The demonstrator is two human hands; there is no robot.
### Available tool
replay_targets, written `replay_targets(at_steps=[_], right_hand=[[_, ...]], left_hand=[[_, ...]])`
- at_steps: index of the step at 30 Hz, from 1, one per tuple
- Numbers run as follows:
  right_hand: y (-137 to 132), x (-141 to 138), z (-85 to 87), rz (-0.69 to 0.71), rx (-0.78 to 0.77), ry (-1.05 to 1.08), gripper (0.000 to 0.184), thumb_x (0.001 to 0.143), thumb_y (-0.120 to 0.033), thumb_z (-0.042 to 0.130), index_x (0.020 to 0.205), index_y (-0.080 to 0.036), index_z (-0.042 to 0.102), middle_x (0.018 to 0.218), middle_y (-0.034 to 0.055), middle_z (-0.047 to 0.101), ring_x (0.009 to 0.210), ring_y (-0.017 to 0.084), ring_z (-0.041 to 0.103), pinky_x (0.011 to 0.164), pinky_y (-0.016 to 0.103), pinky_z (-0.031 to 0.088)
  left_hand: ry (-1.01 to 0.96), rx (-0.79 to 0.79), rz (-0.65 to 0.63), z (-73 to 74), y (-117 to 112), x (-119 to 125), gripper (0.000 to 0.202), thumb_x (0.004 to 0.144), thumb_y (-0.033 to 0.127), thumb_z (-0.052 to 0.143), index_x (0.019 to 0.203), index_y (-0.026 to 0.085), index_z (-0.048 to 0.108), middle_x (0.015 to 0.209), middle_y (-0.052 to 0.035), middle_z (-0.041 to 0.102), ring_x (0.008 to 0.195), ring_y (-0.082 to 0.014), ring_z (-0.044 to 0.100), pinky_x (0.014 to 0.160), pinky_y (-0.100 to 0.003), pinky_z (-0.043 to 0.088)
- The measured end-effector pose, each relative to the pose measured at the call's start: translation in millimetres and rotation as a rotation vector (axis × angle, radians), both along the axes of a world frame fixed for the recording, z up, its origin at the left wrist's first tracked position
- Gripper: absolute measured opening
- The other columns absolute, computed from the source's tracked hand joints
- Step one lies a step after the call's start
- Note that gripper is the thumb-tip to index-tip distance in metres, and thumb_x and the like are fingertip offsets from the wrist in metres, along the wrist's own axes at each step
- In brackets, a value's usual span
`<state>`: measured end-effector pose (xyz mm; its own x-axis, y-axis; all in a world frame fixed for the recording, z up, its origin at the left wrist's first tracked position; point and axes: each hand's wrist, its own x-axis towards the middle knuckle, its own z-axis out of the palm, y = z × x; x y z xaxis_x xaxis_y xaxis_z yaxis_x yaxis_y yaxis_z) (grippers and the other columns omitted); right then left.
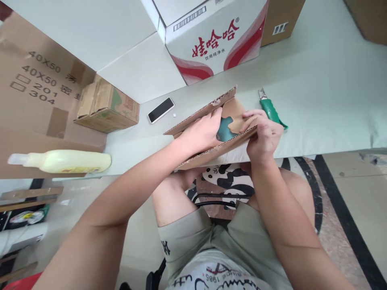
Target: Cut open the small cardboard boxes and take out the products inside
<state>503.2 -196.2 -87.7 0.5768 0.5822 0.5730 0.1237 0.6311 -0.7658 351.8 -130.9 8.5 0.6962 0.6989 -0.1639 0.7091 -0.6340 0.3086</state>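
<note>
A small open cardboard box [208,108] sits at the near edge of the pale table [317,92], with a teal item [224,129] inside it. My left hand [201,133] reaches into the box, fingers curled over the teal item and the inner flap. My right hand [263,135] grips the box's near right wall and a flap, thumb on top. Whether the left hand grips the teal item I cannot tell.
A green-handled cutter [270,110] lies just right of the box. A phone [161,110] lies to its left, beyond it a small carton [105,106]. A pale yellow bottle [65,161] lies at the left. A white red-printed carton [211,36] stands behind.
</note>
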Motion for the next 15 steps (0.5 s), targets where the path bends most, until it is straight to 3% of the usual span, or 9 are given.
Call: replay_targets(at_steps=[3, 6, 9, 12, 15], right_hand=[[-1, 1, -1.7, 0.009, -0.011, -0.019, 0.057, 0.105, -0.059, 0.049, 0.061, -0.025, 0.064, 0.058, 0.0016, 0.057, 0.085, 0.023, 0.072, 0.083, 0.043, 0.059], [-2, 3, -2.8, 0.022, -0.019, -0.075, 0.055, 0.106, -0.057, 0.049, 0.066, -0.025, 0.068, 0.062, 0.0021, 0.063, 0.092, 0.024, 0.074, 0.087, 0.044, 0.059], [-2, 3, -0.3, 0.028, -0.036, -0.161, 0.053, 0.106, -0.057, 0.051, 0.066, -0.026, 0.069, 0.064, 0.0012, 0.067, 0.094, 0.023, 0.074, 0.089, 0.043, 0.060], [1, 0, 4.3, -0.003, -0.014, -0.204, 0.051, 0.105, -0.055, 0.055, 0.066, -0.026, 0.068, 0.067, -0.0007, 0.069, 0.090, 0.021, 0.074, 0.093, 0.044, 0.059], [1, 1, 7.3, -0.014, 0.049, -0.099, 0.052, 0.106, -0.054, 0.052, 0.065, -0.026, 0.067, 0.074, -0.0005, 0.073, 0.086, 0.020, 0.071, 0.095, 0.045, 0.058]], left_hand=[[0.038, -0.030, 0.055, 7.6, -3, 6, 0.086, 0.089, 0.050, 0.077, 0.157, 0.013, 0.041, 0.124, -0.0219, 0.076, 0.106, -0.0400, 0.077, 0.090, -0.048, 0.062], [0.027, -0.013, 0.068, 10.5, -2, 2, 0.093, 0.083, 0.049, 0.084, 0.158, 0.016, 0.041, 0.121, -0.0203, 0.077, 0.102, -0.0393, 0.077, 0.088, -0.046, 0.062], [-0.035, -0.019, 0.087, 12.7, 2, -10, 0.096, 0.079, 0.043, 0.087, 0.160, 0.019, 0.041, 0.121, -0.0164, 0.077, 0.102, -0.0368, 0.077, 0.088, -0.043, 0.062], [-0.122, -0.040, 0.129, 19.3, 6, -26, 0.094, 0.079, 0.047, 0.087, 0.159, 0.022, 0.044, 0.121, -0.0133, 0.077, 0.101, -0.0339, 0.077, 0.089, -0.040, 0.062], [-0.157, -0.059, 0.081, 31.0, 9, -43, 0.094, 0.071, 0.051, 0.092, 0.151, 0.023, 0.050, 0.127, -0.0126, 0.076, 0.105, -0.0330, 0.077, 0.088, -0.038, 0.062]])
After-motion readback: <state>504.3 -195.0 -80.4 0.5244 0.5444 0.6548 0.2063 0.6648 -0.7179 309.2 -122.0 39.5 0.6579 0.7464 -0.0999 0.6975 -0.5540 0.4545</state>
